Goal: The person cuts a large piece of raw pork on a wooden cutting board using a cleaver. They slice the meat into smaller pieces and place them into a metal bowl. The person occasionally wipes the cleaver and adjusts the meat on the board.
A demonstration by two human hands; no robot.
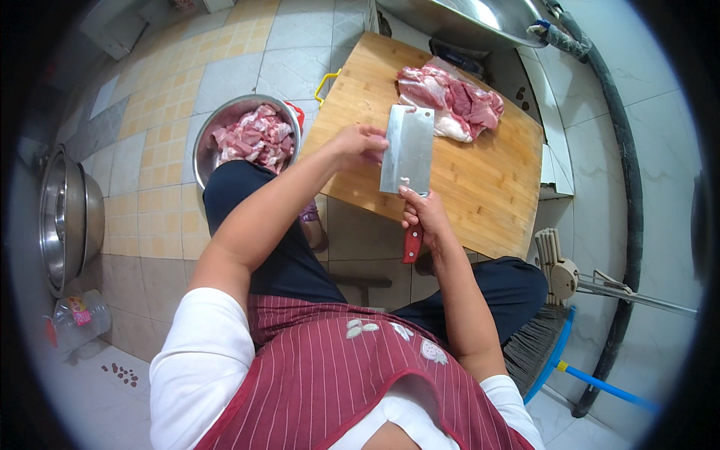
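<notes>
My right hand [423,212] grips a cleaver by its red riveted handle [413,244], the thumb resting at the base of the blade. The broad steel blade [407,152] points away from me over the wooden cutting board [478,191], with small scraps of meat stuck to it. Left of the blade, close to its edge, is my left hand [360,147]. Its fingers are bent and slightly blurred, and whether they hold a bit of meat is unclear. Beyond the cleaver lies a large slab of raw meat [450,98], red with white fat, on the board's far part.
A steel bowl [198,152] of cut meat pieces stands left of the board, beside my knee. Stacked metal basins [93,214] and a plastic jug [90,320] sit far left. Right are a broom [537,349], a mop [562,278] and a black pipe [634,225] along the tiled wall.
</notes>
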